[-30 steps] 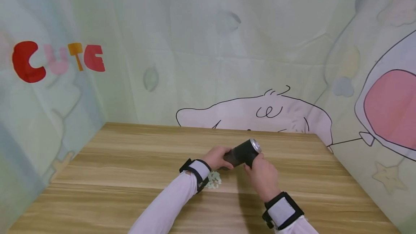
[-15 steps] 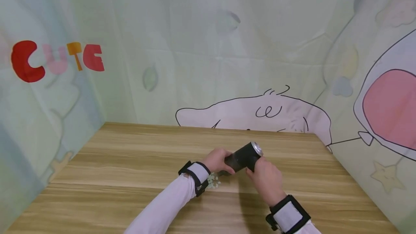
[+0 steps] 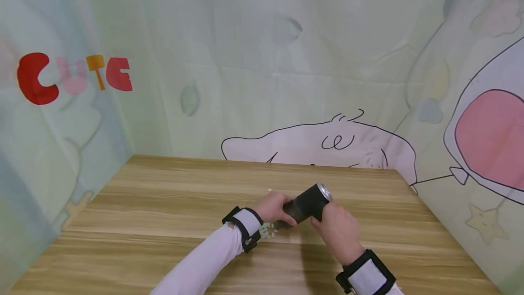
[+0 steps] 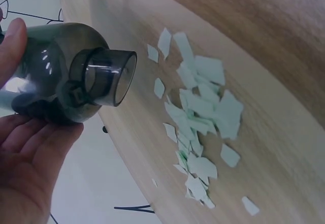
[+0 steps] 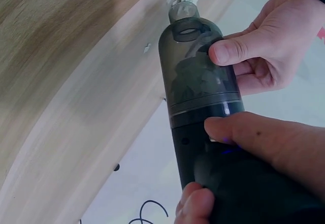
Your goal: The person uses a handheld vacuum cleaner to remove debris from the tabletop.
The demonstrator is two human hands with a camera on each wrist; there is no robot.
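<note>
A dark handheld vacuum cleaner (image 3: 306, 201) is held tilted over the table, its silver end up to the right. My right hand (image 3: 337, 229) grips its handle, the thumb (image 5: 223, 128) lying along the body near a small blue light. Around the smoky clear dust cup (image 5: 195, 79) curl the thumb and fingers of my left hand (image 3: 273, 206). Pale shapes show through that cup. The short round nozzle (image 4: 114, 76) points at a heap of pale green paper scraps (image 4: 203, 112) on the wood, partly hidden by my left wrist in the head view.
The wood-grain table (image 3: 163, 195) carries a few stray scraps, one small scrap (image 5: 147, 47) lying apart from the heap. Printed cloth walls (image 3: 245, 81) rise right at the table's back and side edges.
Both hands and the vacuum cleaner have shifted slightly toward me in the head view. The visible part of the scrap heap looks smaller, and a stray scrap now shows beyond my left hand.
</note>
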